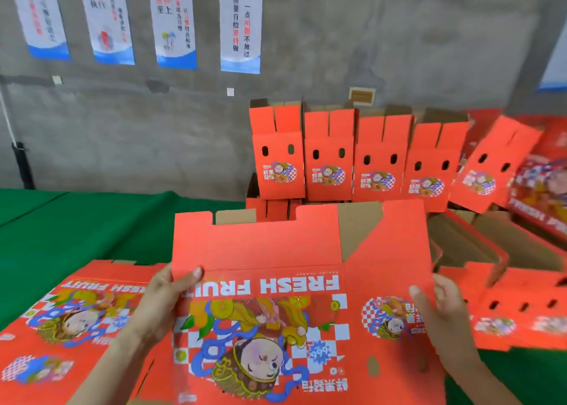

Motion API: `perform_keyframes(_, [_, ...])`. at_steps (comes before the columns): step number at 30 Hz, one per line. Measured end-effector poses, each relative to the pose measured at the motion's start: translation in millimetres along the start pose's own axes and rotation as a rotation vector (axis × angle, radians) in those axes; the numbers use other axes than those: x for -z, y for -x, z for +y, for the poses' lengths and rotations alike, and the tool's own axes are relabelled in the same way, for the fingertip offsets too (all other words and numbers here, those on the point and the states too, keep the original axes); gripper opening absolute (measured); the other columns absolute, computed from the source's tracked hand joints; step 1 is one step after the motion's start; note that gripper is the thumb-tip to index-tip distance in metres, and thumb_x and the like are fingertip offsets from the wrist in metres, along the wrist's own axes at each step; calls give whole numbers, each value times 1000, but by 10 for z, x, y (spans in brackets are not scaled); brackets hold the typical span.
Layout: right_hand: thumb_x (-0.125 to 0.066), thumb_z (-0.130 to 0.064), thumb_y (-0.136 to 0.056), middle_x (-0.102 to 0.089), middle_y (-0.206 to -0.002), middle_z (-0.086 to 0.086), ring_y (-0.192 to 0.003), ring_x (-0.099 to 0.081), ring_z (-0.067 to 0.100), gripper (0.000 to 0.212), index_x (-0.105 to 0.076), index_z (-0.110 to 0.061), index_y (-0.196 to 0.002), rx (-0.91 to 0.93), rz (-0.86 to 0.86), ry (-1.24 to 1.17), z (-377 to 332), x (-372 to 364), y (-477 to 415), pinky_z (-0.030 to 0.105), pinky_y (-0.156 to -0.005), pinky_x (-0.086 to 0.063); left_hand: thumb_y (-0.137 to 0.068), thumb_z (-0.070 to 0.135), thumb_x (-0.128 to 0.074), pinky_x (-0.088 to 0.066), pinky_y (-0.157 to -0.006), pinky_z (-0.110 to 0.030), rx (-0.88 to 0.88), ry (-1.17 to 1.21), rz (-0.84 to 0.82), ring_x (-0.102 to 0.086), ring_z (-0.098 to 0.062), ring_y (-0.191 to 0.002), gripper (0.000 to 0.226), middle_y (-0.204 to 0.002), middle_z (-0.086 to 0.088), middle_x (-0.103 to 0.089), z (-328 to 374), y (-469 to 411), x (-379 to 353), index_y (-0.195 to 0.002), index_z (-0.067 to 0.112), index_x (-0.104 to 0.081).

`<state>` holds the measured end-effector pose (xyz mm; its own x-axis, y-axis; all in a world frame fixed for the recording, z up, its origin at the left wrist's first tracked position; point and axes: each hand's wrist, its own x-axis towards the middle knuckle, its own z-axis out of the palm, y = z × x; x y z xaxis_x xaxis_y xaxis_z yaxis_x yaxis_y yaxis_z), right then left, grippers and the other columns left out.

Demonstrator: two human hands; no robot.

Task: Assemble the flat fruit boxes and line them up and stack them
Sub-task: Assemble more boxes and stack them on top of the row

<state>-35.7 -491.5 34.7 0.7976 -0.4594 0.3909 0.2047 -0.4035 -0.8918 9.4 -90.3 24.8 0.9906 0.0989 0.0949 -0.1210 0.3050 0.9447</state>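
Above green table, both hands grip flat box edges (thumbs atop).

We can't see the bottom of the flat fruit box we're holding, since the frame's lower edge chops it off. Our left hand has its fingers tucked behind the cardboard, only the thumb shows. The flat stack near the green table's left edge runs out of frame too. The leaning box far right is pretty smeared, and the posters' small print is unreadable.
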Motion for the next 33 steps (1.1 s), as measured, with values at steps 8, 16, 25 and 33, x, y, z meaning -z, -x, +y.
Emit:
perform_keyframes(8, [-65, -13, -83, -56, -94, -6, -75, -47, 2, 36, -58, -7, -117, 498, -37, 374, -293, 338, 210, 20, -74, -38, -73, 12, -65, -53, -48, -28, -58, -47, -103, -64, -23, -54, 19, -69, -12, -69, -258, 641, -797, -92, 5, -62])
perform_keyframes(16, [-71, -25, -84, -63, -72, 0, -49, -58, 10, 21, -51, -24, -76, 120, -334, 389, -320, 721, 108, 24, -56, -46, -73, 13, -65, -58, -58, -39, -51, -39, -51, -71, -34, -72, 18, -86, -21, -72, -418, 983, -1048, -90, 10, -70])
perform_keyframes(25, [-51, -36, -95, -58, -102, -5, -70, -71, 14, 17, -49, -30, -111, -53, -758, 344, -362, 1045, 8, 31, -48, -56, -75, 13, -63, -59, -60, -40, -74, -27, -77, -71, -35, -75, 16, -91, -24, -71, -420, 1128, -1187, -88, 12, -72])
perform_keyframes(33, [-54, -45, -90, -73, -79, -18, -60, -71, 23, 17, -60, -36, -103, -99, -854, 203, -355, 1136, 132, 25, -51, -54, -80, 65, -33, -58, -63, -28, 108, 121, -62, -70, -25, -93, 71, -104, -15, -72, -326, 1157, -1268, -111, 11, -65])
